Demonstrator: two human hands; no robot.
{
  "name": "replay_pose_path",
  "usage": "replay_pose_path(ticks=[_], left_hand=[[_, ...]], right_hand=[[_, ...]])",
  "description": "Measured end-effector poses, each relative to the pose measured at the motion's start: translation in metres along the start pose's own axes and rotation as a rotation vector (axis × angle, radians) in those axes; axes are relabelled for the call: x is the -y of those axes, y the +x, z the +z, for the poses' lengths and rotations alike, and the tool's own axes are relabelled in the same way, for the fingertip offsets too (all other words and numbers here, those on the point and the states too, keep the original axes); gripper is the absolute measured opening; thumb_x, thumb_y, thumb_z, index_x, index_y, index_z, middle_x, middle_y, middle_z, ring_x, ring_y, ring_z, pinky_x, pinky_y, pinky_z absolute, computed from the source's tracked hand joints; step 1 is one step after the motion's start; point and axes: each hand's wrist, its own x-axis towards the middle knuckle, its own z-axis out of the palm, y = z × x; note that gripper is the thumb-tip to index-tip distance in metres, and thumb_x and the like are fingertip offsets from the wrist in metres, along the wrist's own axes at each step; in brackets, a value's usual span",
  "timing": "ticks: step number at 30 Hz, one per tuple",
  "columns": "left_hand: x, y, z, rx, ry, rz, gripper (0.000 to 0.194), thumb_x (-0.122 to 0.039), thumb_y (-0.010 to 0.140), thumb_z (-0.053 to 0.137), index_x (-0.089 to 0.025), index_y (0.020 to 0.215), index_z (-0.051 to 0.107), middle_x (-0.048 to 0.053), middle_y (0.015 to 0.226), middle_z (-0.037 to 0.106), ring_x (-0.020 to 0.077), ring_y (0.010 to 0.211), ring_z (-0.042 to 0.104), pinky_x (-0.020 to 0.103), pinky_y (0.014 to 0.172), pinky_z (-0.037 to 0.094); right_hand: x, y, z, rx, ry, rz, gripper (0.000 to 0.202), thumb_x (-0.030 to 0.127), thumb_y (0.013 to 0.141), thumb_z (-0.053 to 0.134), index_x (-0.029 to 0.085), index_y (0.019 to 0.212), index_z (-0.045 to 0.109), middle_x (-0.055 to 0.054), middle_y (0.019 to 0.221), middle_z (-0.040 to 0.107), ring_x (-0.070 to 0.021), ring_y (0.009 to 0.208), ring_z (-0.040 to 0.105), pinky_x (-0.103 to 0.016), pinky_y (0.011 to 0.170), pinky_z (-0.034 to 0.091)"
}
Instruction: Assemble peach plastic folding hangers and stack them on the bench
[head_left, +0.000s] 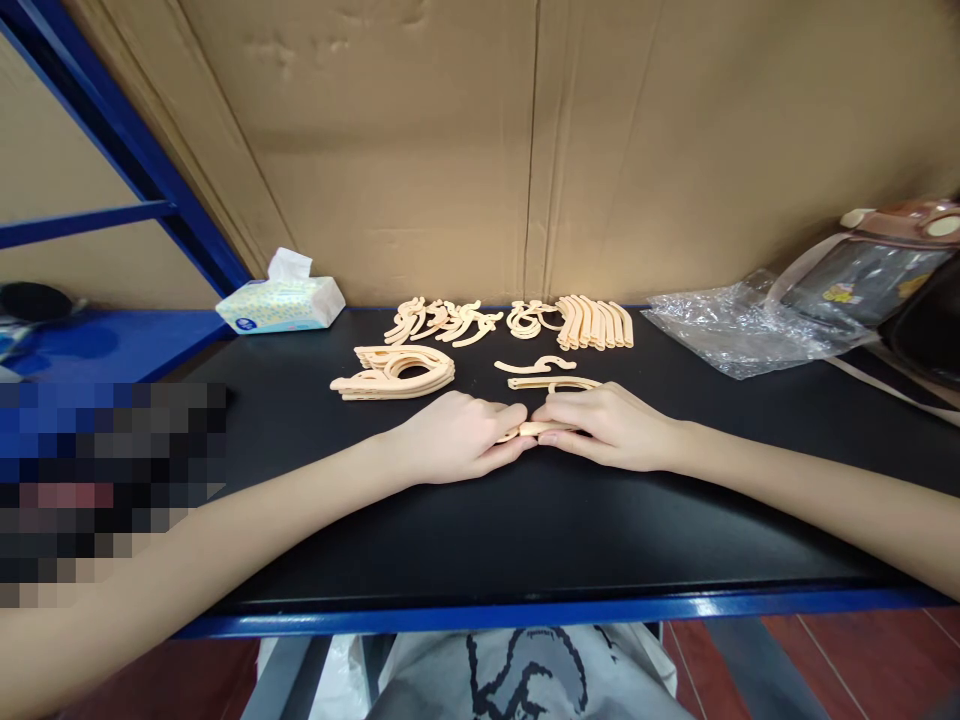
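In the head view, the left hand (457,437) and right hand (611,425) both pinch a cream part (531,429), its long axis roughly parallel to the bench's (525,540) front edge. Backward lies a cream strip (536,382), nearer the right hand.

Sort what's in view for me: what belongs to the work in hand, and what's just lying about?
Part of the work, apparently:
cream piece held in left hand and right hand
stacked cream pieces
row of curved pieces
other loose cream pieces

Just lying about, apparently:
tissue pack
clear plastic bag
drink bottle
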Motion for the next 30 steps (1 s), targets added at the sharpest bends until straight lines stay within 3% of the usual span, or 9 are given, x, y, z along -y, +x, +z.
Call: replay_pose_path(ticks=[7, 10, 14, 20, 30], left_hand=[[0.0, 0.0, 0.0, 0.008, 0.008, 0.006, 0.024, -0.033, 0.098, 0.037, -0.017, 0.085, 0.049, -0.001, 0.074, 0.062, 0.0138, 0.056, 0.059, 0.025, 0.049, 0.032], [0.0, 0.0, 0.0, 0.016, 0.029, 0.003, 0.025, -0.034, 0.098, 0.036, -0.017, 0.087, 0.05, -0.001, 0.074, 0.062, 0.0146, 0.057, 0.059, 0.025, 0.049, 0.032], [-0.001, 0.0, -0.001, 0.021, 0.037, -0.002, 0.029, -0.036, 0.098, 0.035, -0.018, 0.077, 0.045, -0.002, 0.069, 0.059, 0.0137, 0.052, 0.055, 0.026, 0.048, 0.029], [-0.001, 0.0, -0.001, 0.018, 0.029, -0.005, 0.029, -0.036, 0.098, 0.036, -0.018, 0.076, 0.043, -0.002, 0.067, 0.057, 0.0135, 0.051, 0.053, 0.026, 0.047, 0.027], [0.0, 0.001, 0.0, 0.029, 0.051, -0.011, 0.029, -0.038, 0.097, 0.038, -0.018, 0.076, 0.043, -0.003, 0.067, 0.058, 0.013, 0.05, 0.053, 0.026, 0.046, 0.025]], right_hand=[[0.002, 0.0, -0.001, -0.088, 0.001, -0.049, 0.028, 0.035, 0.097, 0.038, 0.018, 0.099, 0.06, -0.005, 0.088, 0.061, -0.0157, 0.082, 0.056, -0.027, 0.072, 0.044], [-0.001, 0.0, -0.001, -0.24, -0.043, -0.027, 0.02, 0.03, 0.095, 0.042, 0.019, 0.101, 0.059, -0.007, 0.093, 0.063, -0.0186, 0.088, 0.056, -0.031, 0.077, 0.045], [-0.011, 0.002, 0.0, -0.411, -0.033, 0.138, 0.017, 0.02, 0.092, 0.042, 0.019, 0.099, 0.058, -0.008, 0.097, 0.063, -0.0208, 0.093, 0.056, -0.036, 0.083, 0.045], [-0.028, 0.004, 0.006, -0.305, 0.124, 0.395, 0.033, 0.011, 0.078, 0.047, 0.021, 0.109, 0.055, -0.007, 0.112, 0.06, -0.0233, 0.106, 0.056, -0.042, 0.092, 0.044], [-0.032, 0.005, 0.009, -0.246, 0.114, 0.338, 0.026, 0.018, 0.082, 0.05, 0.021, 0.106, 0.058, -0.006, 0.11, 0.064, -0.024, 0.108, 0.054, -0.043, 0.096, 0.041]])
